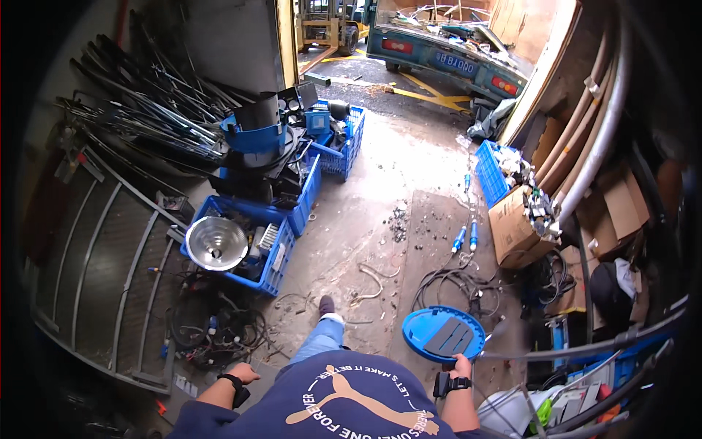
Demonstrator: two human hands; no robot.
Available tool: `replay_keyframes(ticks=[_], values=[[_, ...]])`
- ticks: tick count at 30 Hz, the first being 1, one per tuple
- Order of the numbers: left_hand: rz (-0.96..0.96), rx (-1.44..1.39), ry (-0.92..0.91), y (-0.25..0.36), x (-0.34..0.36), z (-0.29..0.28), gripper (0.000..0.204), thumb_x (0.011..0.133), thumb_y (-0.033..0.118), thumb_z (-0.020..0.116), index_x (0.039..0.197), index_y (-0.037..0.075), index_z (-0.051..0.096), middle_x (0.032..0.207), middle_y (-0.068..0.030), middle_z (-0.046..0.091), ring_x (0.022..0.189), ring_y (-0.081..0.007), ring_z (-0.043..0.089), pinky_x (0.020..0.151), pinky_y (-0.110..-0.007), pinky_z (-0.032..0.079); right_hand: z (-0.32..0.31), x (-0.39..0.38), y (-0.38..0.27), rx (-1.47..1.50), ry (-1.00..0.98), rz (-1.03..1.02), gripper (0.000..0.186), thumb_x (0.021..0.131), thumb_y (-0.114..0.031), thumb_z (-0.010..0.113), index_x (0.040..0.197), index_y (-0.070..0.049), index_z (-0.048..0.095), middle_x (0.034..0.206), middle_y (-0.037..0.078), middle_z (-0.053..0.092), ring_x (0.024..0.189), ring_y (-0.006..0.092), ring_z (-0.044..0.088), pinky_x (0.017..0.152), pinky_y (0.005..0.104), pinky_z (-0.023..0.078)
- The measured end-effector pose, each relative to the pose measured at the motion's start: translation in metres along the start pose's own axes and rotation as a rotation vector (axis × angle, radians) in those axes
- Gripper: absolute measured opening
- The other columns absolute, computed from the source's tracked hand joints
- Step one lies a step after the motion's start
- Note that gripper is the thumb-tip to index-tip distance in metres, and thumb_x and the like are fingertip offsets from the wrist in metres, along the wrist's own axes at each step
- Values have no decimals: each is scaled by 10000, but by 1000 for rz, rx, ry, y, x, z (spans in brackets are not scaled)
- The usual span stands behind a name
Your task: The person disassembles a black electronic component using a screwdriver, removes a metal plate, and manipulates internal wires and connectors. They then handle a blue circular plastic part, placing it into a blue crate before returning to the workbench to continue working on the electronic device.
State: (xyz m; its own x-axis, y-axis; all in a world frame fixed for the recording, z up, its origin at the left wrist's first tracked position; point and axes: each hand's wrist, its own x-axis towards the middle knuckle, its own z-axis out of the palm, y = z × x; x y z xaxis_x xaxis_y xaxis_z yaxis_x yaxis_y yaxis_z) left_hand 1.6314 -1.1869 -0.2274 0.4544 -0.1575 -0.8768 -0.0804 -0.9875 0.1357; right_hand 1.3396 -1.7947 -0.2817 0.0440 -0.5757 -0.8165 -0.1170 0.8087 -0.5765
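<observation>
My right hand (461, 366) grips the near edge of a blue oval plastic cover (416, 333), held out in front of me on the right. A dark grey slotted panel (450, 338) lies across the middle of the cover. At my left side hangs my left hand (247, 372), its fingers loosely curled with nothing seen in them. Both wrists wear black bands. One leg in light blue jeans (322, 338) steps forward on the floor. Black cables (452, 282) lie coiled just beyond the cover.
Blue crates (272, 268) of scrap, one with a metal bowl-shaped reflector (216, 244), line the left. Beyond them are metal strips (139, 117) and a ladder-like frame (121, 278). Cardboard box (512, 230) and blue crate (491, 175) stand right. A truck (446, 62) is outside the doorway.
</observation>
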Motion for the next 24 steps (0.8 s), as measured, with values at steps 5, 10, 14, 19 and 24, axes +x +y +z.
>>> replay_keyframes(ticks=[5, 10, 14, 19, 24], values=[[17, -27, 203, 40, 127, -104, 430, 713, 403, 682, 896, 16, 713, 976, -204, 674, 961, -348, 636, 845, -410, 499, 48, 31, -44, 39, 83, -158, 199, 741, -28, 559, 910, 78, 557, 817, 171, 602, 667, 341, 618, 526, 477, 504], [156, -249, 382, 112, 151, -254, 346, 715, 326, 697, 846, 6, 717, 866, -189, 690, 854, -300, 671, 790, -380, 519, 117, 31, -101, -15, 296, -154, 194, 752, -10, 534, 867, 146, 526, 834, 223, 600, 691, 366, 631, 593, 477, 534], [153, -352, 486, 132, 179, -331, 318, 709, 293, 709, 844, 6, 716, 847, -190, 687, 827, -317, 664, 788, -385, 512, 166, 67, -127, -69, 318, -231, 196, 731, -27, 580, 855, 126, 584, 880, 208, 617, 707, 324, 632, 635, 436, 528], [1, -366, 515, 145, 200, -362, 322, 743, 278, 705, 893, -8, 708, 856, -180, 686, 793, -295, 667, 751, -371, 514, 237, 157, -181, -628, 207, -207, 186, 721, -32, 598, 856, 89, 640, 894, 175, 638, 747, 285, 623, 666, 401, 515], [-249, -391, 341, 185, 225, -348, 364, 727, 349, 671, 839, 6, 721, 820, -202, 682, 841, -321, 669, 784, -390, 516, 358, 253, -259, -715, 111, -144, 218, 728, -41, 618, 891, 100, 644, 932, 188, 634, 722, 277, 622, 647, 435, 528]])
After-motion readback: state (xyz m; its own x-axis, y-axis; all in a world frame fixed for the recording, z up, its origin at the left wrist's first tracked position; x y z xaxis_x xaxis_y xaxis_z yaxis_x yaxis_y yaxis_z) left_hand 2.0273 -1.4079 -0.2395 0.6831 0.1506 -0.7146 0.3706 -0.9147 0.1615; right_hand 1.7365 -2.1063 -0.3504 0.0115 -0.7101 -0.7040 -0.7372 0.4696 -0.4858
